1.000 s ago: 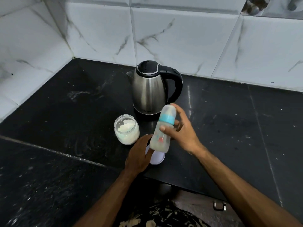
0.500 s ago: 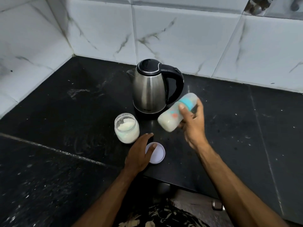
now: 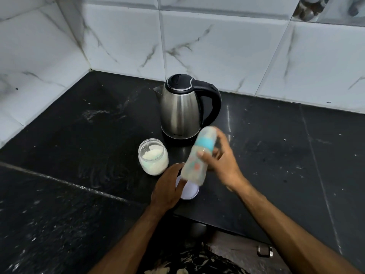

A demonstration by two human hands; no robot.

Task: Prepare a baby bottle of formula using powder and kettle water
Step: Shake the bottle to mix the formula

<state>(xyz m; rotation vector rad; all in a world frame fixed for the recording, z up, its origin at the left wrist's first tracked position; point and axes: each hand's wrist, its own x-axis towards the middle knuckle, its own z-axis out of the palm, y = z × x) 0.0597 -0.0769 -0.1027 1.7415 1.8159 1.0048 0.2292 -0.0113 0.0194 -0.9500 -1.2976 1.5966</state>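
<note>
Setting: black stone worktop (image 3: 266,155) in a corner, speckled with pale dust, backed by white marble-look wall tiles (image 3: 217,46) across the top of the frame.
Kettle: steel kettle (image 3: 180,113) with black lid and handle, upright on its base just above the centre of the frame, spout to the left, handle to the right.
Powder jar: small clear jar (image 3: 153,159), open, with white powder inside, standing just lower left of the kettle.
Jar lid: round white lid (image 3: 190,191) flat on the worktop, lower right of the jar, partly covered by the left hand and by the bottle in front of it.
Baby bottle: clear bottle (image 3: 197,157) with a teal collar and clear cap, cloudy pale contents, blurred by motion, tilted with its top toward the upper right, held in the air above the lid, in the centre of the frame, lower right of the kettle.
Right hand: right hand (image 3: 222,161) wrapped round the bottle's middle, thumb across the front, fingers behind, blurred.
Left hand: left hand (image 3: 168,187) palm down, fingers loosely spread, resting at the left edge of the white lid, gripping nothing that can be seen.
Lower edge: both bare forearms reaching up from the bottom of the frame, patterned dark cloth (image 3: 197,262) between them.
</note>
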